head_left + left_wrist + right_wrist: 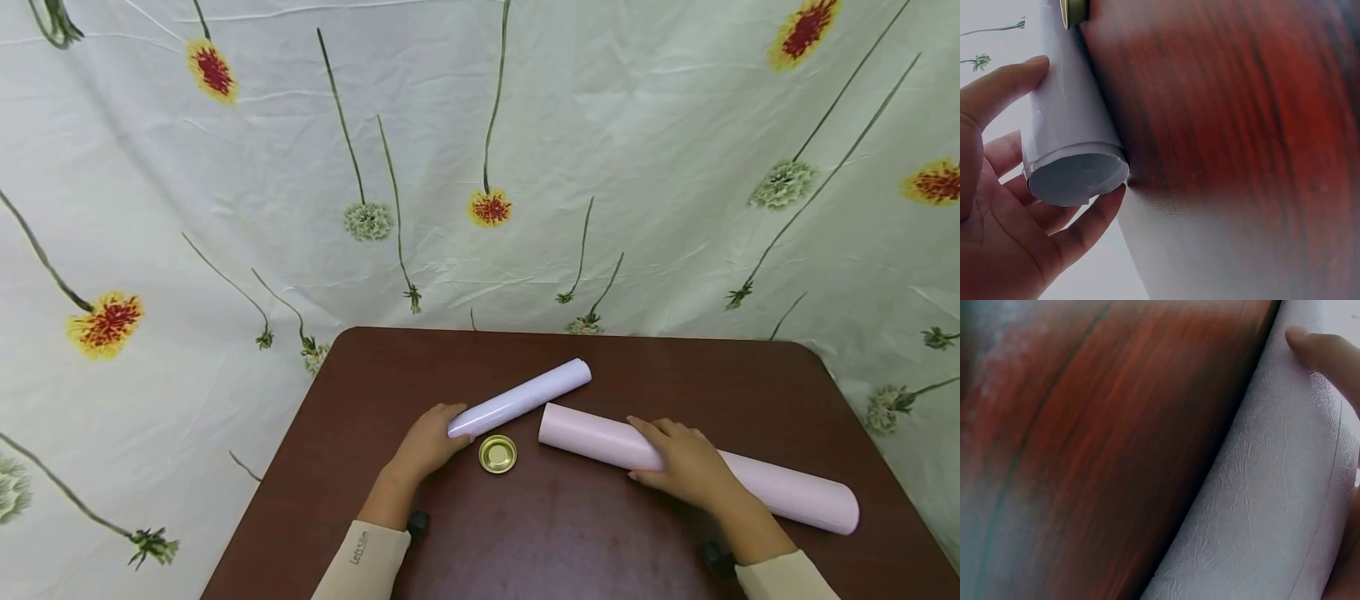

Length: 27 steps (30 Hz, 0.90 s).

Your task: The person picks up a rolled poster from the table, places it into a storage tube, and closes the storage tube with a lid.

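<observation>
Beige sleeves nearest, left fingers grip white roll, right fingers apparently pink roll, gold lid between.

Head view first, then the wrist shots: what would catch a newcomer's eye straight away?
Probably the long pink roll lying aslant on the right of the dark table, with the right hand gripping its middle. Next, the slimmer, glossy white roll, its near end held in the left hand. The small gold dish also stands out, on the table between the hands.
</observation>
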Available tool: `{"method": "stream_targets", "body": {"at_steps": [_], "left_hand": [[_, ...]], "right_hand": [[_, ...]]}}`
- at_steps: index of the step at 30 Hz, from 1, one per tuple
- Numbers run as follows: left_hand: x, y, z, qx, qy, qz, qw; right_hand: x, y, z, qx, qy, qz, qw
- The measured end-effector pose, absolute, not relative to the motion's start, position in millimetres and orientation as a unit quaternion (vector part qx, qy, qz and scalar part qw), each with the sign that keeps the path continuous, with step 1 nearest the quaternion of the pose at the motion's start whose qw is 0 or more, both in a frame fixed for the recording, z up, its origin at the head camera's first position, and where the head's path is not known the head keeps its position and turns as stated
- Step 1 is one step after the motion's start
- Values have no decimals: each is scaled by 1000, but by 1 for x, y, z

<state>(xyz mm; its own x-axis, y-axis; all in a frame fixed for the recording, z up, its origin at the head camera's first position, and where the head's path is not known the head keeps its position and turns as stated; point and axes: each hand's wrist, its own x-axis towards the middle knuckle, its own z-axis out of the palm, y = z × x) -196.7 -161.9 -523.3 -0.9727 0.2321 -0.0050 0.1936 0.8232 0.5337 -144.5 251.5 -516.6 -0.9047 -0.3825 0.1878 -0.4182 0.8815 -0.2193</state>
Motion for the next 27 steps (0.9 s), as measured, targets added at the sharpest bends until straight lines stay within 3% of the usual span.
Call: {"method": "stream_targets", "body": {"at_steps": [10, 27], "left_hand": [[-195, -163, -525, 120, 953, 279, 17], [-194, -169, -527, 102, 951, 292, 4]], "right_hand": [[-146, 248, -516, 213, -968, 120, 52], [-144, 251, -521, 229, -964, 103, 92]]}}
